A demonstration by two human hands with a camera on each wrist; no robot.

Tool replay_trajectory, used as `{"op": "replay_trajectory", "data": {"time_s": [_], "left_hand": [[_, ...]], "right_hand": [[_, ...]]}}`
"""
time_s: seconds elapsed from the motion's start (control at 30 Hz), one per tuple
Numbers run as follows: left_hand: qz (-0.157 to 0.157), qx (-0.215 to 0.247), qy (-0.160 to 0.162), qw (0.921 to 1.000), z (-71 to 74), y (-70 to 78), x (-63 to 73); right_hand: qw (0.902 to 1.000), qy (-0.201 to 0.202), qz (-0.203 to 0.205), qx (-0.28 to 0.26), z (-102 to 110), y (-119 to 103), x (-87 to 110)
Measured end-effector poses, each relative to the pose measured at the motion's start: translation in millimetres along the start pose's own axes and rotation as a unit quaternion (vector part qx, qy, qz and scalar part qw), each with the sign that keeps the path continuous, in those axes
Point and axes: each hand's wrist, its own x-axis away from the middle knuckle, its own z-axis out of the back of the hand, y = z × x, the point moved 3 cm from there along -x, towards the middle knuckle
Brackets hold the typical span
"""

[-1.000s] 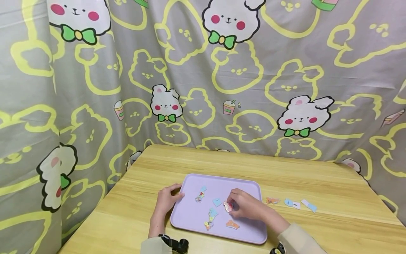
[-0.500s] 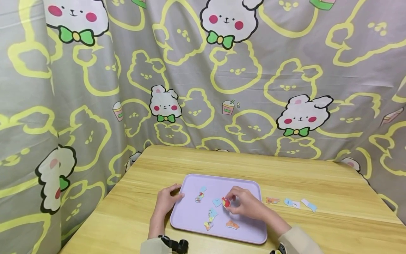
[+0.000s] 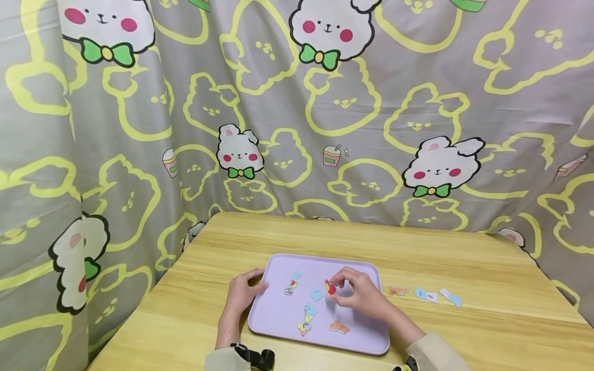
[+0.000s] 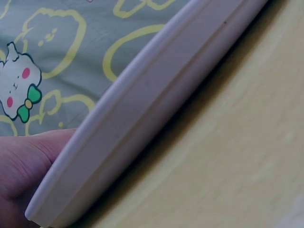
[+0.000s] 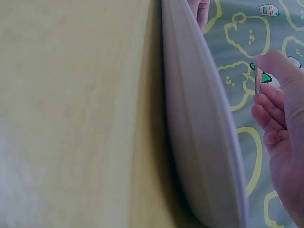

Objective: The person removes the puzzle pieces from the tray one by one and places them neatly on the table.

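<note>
My right hand (image 3: 359, 293) pinches a small red and yellow puzzle piece (image 3: 330, 287) between thumb and fingertips, over the lilac tray (image 3: 352, 265). Seen edge-on in the right wrist view, the piece (image 5: 257, 78) looks thin. A light blue piece (image 3: 316, 294) lies just left of it on the tray. Nearer the front are a joined blue and yellow group (image 3: 307, 318) and an orange piece (image 3: 339, 327); another joined strip (image 3: 293, 283) lies on the tray's left side. With fingers loosely spread, my left hand (image 3: 243, 293) rests at the tray's left rim.
On the wooden table (image 3: 297, 234), right of the tray, lie an orange piece (image 3: 397, 291), a blue and white pair (image 3: 426, 294) and a further blue and white piece (image 3: 450, 297). A grey curtain (image 3: 287, 113) with rabbit prints hangs behind and beside the table.
My right hand has raised the puzzle piece slightly and turned it, so its red and yellow face now shows. My left hand stays at the tray's rim.
</note>
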Motion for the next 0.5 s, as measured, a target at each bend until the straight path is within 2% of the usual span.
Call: {"op": "replay_trajectory", "data": {"time_s": [0.5], "left_hand": [[0.009, 0.005, 0.000, 1.0000, -0.7, 0.0, 0.1]], "right_hand": [[0.9993, 0.012, -0.028, 0.020, 16.5, 8.3, 8.7]]}}
